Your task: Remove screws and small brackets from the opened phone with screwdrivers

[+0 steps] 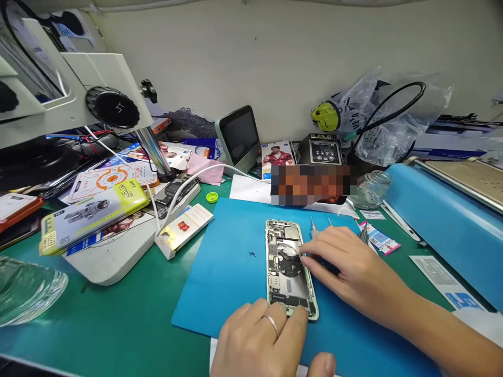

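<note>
An opened smartphone [291, 285] lies on a blue mat [228, 262], its inner parts bare. Over its middle sits a dark round coil [290, 264]. My left hand [263, 337], a ring on one finger, holds the phone's lower end with curled fingertips; the thumb is apart. At the phone's right edge, beside the coil, my right hand [349, 262] has thumb and forefinger pinched together. Whatever sits between those fingertips is too small to make out. Screwdriver tips [313, 225] show behind the right hand. A tiny dark piece [252, 254] lies left of the phone.
A microscope arm [110, 99] overhangs the left side. Below it are a yellow battery pack [94, 214], a small carton [184, 230] and a drinking glass [27, 290]. A glass jar [371, 189] and a blue machine [444, 220] stand right. Behind is a small screen [239, 136].
</note>
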`<state>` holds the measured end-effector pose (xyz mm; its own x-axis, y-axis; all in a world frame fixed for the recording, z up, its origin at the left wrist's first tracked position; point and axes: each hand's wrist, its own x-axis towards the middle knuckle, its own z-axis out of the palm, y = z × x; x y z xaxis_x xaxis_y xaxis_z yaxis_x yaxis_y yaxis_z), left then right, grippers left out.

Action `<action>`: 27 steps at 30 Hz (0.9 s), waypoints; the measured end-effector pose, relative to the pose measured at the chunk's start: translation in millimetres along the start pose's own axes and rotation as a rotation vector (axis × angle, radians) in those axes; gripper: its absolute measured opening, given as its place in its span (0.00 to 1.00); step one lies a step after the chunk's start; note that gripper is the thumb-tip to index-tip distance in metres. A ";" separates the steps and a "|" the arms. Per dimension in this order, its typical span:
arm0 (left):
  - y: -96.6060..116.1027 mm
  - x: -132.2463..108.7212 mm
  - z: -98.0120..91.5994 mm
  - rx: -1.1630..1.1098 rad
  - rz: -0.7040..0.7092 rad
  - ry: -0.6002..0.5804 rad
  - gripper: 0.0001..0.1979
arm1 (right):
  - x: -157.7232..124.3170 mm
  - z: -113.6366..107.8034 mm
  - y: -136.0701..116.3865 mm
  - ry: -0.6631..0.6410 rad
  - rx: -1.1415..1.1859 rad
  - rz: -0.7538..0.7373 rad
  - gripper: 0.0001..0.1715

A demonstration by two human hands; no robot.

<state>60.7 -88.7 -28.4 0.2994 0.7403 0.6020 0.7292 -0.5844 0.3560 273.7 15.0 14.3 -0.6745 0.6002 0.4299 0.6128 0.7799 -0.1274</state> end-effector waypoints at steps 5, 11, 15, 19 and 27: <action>4.2 1.0 0.5 -0.094 -0.095 0.029 0.07 | 12.4 4.2 -14.3 -0.027 0.013 -0.035 0.11; 3.0 1.8 -5.5 -0.120 -0.074 -0.029 0.02 | 53.0 12.8 -37.5 -0.162 -0.112 -0.070 0.10; 3.9 0.5 -5.9 -0.127 -0.086 -0.029 0.05 | 70.8 25.3 -41.3 -0.204 -0.157 -0.107 0.10; 5.2 0.9 -6.9 -0.128 -0.082 -0.023 0.08 | 73.2 30.2 -41.5 -0.213 -0.212 -0.154 0.15; 2.7 3.3 -12.5 -0.138 -0.090 -0.053 0.06 | 77.4 36.3 -43.5 -0.201 -0.296 -0.199 0.18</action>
<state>56.0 -92.0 -16.5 0.2716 0.8058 0.5262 0.6639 -0.5527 0.5038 179.9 34.0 20.7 -0.8408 0.4885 0.2333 0.5346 0.8171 0.2157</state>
